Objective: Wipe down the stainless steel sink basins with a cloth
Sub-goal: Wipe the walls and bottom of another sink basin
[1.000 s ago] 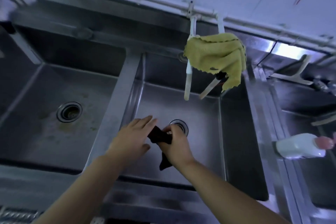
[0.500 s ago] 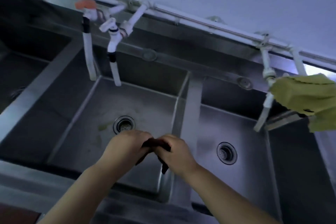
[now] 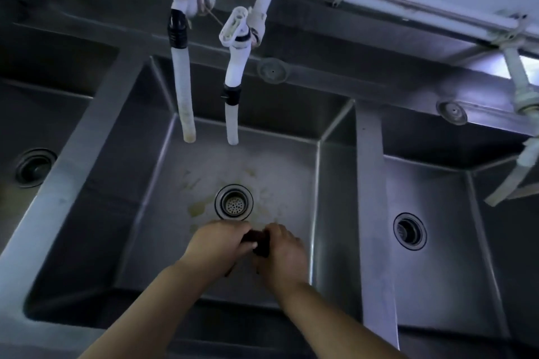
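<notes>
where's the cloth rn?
Head view, low centre: the dark cloth is bunched between the left hand and right hand, over the middle basin, just in front of its drain.

Brushed, stained steel basin [image 3: 163, 213]; matt white plastic hoses [image 3: 184, 90]; dark cloth [image 3: 258, 237].

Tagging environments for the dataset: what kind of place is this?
Likely a commercial kitchen or dish-washing area: a row of deep stainless steel basins, exposed white wall pipes with hose taps, and both hands holding a dark cloth.
</notes>
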`<state>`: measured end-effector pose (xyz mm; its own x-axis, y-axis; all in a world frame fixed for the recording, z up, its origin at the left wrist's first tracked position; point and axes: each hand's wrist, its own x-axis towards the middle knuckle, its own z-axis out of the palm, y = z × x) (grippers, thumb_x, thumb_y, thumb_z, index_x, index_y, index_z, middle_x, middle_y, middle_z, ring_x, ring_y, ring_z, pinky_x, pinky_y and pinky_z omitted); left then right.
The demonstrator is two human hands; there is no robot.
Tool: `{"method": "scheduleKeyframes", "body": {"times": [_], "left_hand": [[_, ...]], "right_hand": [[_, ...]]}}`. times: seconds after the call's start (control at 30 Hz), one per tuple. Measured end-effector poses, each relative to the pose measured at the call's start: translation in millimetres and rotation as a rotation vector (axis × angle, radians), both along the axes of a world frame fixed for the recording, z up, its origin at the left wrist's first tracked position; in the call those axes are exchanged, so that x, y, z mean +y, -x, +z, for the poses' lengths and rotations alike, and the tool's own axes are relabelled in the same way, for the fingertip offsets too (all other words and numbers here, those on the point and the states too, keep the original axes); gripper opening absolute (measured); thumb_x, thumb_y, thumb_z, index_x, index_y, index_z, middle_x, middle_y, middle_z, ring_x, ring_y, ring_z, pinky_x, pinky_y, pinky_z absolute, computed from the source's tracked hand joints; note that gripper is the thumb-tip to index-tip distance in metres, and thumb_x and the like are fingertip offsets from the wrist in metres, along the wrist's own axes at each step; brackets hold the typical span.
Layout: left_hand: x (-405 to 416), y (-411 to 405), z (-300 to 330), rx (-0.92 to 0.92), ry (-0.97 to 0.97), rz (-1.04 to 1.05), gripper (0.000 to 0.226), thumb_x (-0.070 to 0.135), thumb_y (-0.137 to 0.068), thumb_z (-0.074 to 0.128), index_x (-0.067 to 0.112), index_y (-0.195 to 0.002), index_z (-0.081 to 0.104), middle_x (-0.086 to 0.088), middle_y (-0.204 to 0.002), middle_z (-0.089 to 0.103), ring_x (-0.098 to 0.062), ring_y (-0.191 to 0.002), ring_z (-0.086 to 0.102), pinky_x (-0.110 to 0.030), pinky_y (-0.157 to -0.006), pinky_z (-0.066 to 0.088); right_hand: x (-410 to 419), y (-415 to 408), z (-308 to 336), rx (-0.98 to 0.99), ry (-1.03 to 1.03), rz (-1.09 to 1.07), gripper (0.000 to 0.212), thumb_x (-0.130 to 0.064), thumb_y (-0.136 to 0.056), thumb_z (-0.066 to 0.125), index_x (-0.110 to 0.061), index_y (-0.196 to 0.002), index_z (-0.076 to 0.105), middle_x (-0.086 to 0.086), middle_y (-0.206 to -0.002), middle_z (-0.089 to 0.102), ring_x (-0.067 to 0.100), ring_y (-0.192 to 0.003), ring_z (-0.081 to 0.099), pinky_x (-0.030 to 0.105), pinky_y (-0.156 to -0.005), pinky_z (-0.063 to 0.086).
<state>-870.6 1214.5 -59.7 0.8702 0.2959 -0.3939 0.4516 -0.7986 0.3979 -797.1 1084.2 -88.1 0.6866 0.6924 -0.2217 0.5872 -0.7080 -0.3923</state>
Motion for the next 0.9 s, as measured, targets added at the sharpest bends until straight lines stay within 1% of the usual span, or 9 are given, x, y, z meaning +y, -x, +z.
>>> {"method": "scheduleKeyframes", "body": {"times": [0.07, 0.13, 0.23, 0.3, 0.4, 0.5, 0.63, 0.77, 0.9], "left_hand": [[4, -13, -13, -0.016, -0.016, -0.026, 0.023, 0.043, -0.093, 0.046, 0.020, -0.089, 0.051, -0.001, -0.088, 0.059, -0.021, -0.083, 0.057, -0.029, -0.060, 0.031], [8, -29, -25, -0.064, -0.030, -0.028, 0.022, 0.037, -0.092, 0.047, 0.018, -0.084, 0.053, -0.002, -0.081, 0.059, -0.023, -0.078, 0.058, -0.030, -0.058, 0.034], [9, -54, -41, -0.154, -0.061, -0.072, 0.011, 0.015, -0.085, 0.055, 0.010, -0.089, 0.065, -0.010, -0.084, 0.065, -0.029, -0.080, 0.062, -0.035, -0.065, 0.049], [6, -66, -54, -0.189, -0.047, -0.109, 0.012, 0.003, -0.076, 0.061, 0.005, -0.086, 0.067, -0.015, -0.082, 0.067, -0.031, -0.078, 0.064, -0.038, -0.067, 0.052], [-2, -69, -81, 0.120, -0.063, -0.239, 0.031, 0.011, -0.088, 0.048, 0.014, -0.117, 0.060, -0.010, -0.116, 0.061, -0.029, -0.110, 0.055, -0.039, -0.093, 0.044], [-8, -60, -99, 0.355, -0.097, -0.346, 0.034, 0.019, -0.090, 0.047, 0.018, -0.124, 0.054, -0.007, -0.126, 0.055, -0.027, -0.117, 0.051, -0.039, -0.096, 0.044], [6, -44, -96, 0.346, -0.163, -0.273, 0.029, 0.022, -0.089, 0.048, 0.017, -0.117, 0.053, -0.007, -0.121, 0.058, -0.027, -0.112, 0.055, -0.037, -0.090, 0.043], [32, -28, -94, 0.349, -0.170, -0.196, 0.039, 0.024, -0.087, 0.052, 0.019, -0.126, 0.047, -0.007, -0.121, 0.058, -0.027, -0.110, 0.055, -0.036, -0.090, 0.044], [55, -17, -100, 0.325, -0.170, -0.153, 0.040, 0.028, -0.090, 0.049, 0.023, -0.130, 0.047, -0.001, -0.124, 0.058, -0.023, -0.112, 0.056, -0.033, -0.092, 0.045]], "right_hand": [[4, -21, -6, -0.061, 0.055, 0.012, 0.014, -0.021, -0.075, 0.066, -0.016, -0.086, 0.059, 0.004, -0.085, 0.066, 0.027, -0.074, 0.063, 0.026, -0.059, 0.032], [6, -45, -8, -0.087, 0.100, 0.029, 0.014, -0.016, -0.078, 0.060, -0.020, -0.092, 0.063, 0.002, -0.090, 0.067, 0.027, -0.079, 0.063, 0.028, -0.062, 0.039], [3, -75, -17, -0.208, 0.050, 0.074, 0.030, 0.000, -0.055, 0.075, -0.016, -0.081, 0.072, 0.005, -0.074, 0.068, 0.027, -0.062, 0.064, 0.025, -0.054, 0.047], [0, -84, -26, -0.186, 0.146, 0.147, 0.032, 0.000, -0.066, 0.068, -0.013, -0.095, 0.071, 0.008, -0.088, 0.067, 0.028, -0.079, 0.064, 0.028, -0.066, 0.046], [-11, -83, -58, -0.048, 0.422, 0.245, 0.033, -0.012, -0.091, 0.048, -0.018, -0.122, 0.058, 0.008, -0.119, 0.058, 0.027, -0.110, 0.052, 0.030, -0.086, 0.039], [-17, -65, -81, 0.159, 0.623, 0.255, 0.032, -0.012, -0.091, 0.050, -0.016, -0.121, 0.060, 0.011, -0.125, 0.056, 0.029, -0.117, 0.049, 0.033, -0.093, 0.041], [-16, -50, -106, 0.234, 0.429, 0.107, 0.038, -0.013, -0.091, 0.046, -0.011, -0.128, 0.055, 0.011, -0.136, 0.048, 0.027, -0.126, 0.043, 0.032, -0.097, 0.041], [-12, -40, -135, 0.232, 0.344, 0.143, 0.049, -0.024, -0.099, 0.038, -0.013, -0.146, 0.031, 0.014, -0.157, 0.016, 0.027, -0.145, 0.011, 0.031, -0.117, 0.009], [7, -45, -163, 0.008, 0.222, 0.052, 0.038, -0.028, -0.092, 0.052, -0.006, -0.123, 0.054, 0.022, -0.142, 0.040, 0.037, -0.136, 0.030, 0.044, -0.116, 0.019]]}}
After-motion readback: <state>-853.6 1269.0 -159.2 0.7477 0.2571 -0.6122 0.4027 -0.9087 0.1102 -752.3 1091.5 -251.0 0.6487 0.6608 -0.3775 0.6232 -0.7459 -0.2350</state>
